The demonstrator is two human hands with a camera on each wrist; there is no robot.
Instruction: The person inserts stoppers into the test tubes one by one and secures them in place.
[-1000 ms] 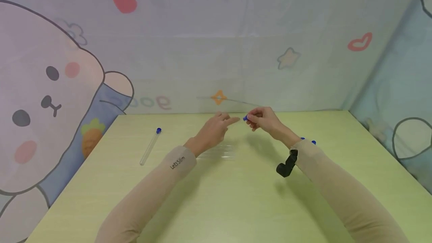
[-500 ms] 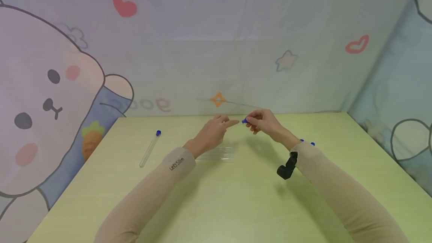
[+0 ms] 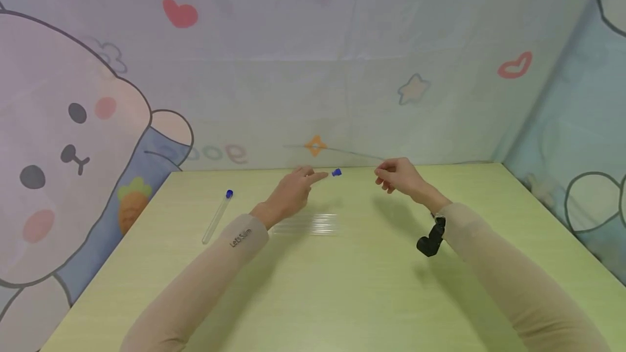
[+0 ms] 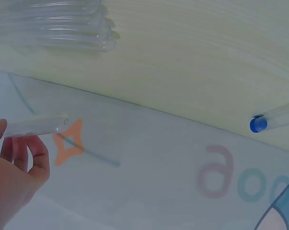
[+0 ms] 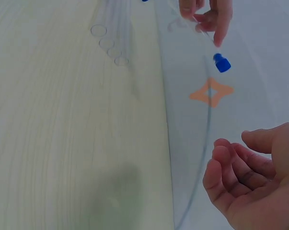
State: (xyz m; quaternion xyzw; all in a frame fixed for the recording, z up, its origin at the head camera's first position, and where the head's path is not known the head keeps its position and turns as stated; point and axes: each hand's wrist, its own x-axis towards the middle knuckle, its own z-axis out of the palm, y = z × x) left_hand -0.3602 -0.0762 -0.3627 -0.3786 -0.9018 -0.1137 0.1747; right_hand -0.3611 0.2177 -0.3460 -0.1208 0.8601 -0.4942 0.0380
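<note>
My left hand (image 3: 290, 189) pinches a clear test tube (image 4: 36, 125) between thumb and fingers, above the table, with the index finger pointing along it in the head view. A blue stopper (image 5: 222, 63) sits in the tube's mouth, just past that fingertip. To the right, my right hand (image 3: 401, 178) holds nothing; its fingers are loosely curled, and in the right wrist view the thumb stands apart from them. Below the left hand, several clear open test tubes (image 3: 325, 224) lie side by side on the table, partly hidden by the left wrist in the head view.
At the left of the table (image 3: 342, 297) lies another test tube (image 3: 215, 221), capped with a blue stopper (image 3: 229, 194). A black wrist camera (image 3: 430, 240) hangs from the right cuff. Behind the table's back edge rises a printed cloth backdrop (image 3: 274, 69).
My right hand has let go of the blue stopper and drawn away to the right. The left hand has moved left with the stoppered tube. The blue stoppers by the right sleeve are now hidden.
</note>
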